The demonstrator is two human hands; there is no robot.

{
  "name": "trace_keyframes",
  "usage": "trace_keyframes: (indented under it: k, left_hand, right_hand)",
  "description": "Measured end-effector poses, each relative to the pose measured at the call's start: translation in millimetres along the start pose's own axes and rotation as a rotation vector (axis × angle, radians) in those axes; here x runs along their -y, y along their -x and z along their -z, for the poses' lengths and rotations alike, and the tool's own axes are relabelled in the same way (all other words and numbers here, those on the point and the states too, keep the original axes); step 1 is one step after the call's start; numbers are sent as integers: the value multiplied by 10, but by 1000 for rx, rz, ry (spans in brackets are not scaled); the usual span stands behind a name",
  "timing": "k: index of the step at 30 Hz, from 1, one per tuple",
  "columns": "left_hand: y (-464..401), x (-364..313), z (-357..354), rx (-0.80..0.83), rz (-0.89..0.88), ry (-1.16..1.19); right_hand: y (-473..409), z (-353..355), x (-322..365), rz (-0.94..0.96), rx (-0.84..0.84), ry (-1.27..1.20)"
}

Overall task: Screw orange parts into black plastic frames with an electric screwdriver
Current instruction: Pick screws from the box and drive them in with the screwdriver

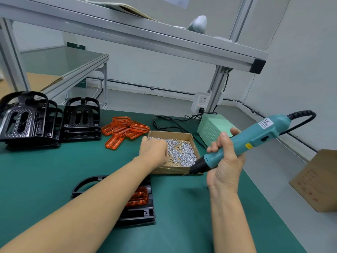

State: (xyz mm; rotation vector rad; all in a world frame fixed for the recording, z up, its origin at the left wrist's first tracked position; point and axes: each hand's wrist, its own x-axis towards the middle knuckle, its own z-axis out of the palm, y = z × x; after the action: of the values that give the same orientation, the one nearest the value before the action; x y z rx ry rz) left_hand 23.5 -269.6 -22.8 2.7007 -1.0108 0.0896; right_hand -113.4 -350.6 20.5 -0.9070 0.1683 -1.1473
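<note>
A single wide-angle camera sits on my head, looking forward and down at a green work table (pixel 45 167). My forearms enter from the bottom edge, close to the lens. The cardboard box of screws (pixel 184 136) lies near the centre of the view, within arm's reach. Beyond the box, the view reaches the table's far edge and a grey wall. Above the box, an aluminium shelf rail (pixel 145 39) crosses the top. Straight lines bow toward the edges.
</note>
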Motion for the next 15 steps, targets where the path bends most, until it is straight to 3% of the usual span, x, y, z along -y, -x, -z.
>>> trace_keyframes:
  k: [15]
  left_hand:
    - [-39, 24, 49, 44, 10, -163]
  right_hand:
    - [-9, 18, 9, -2, 13, -8]
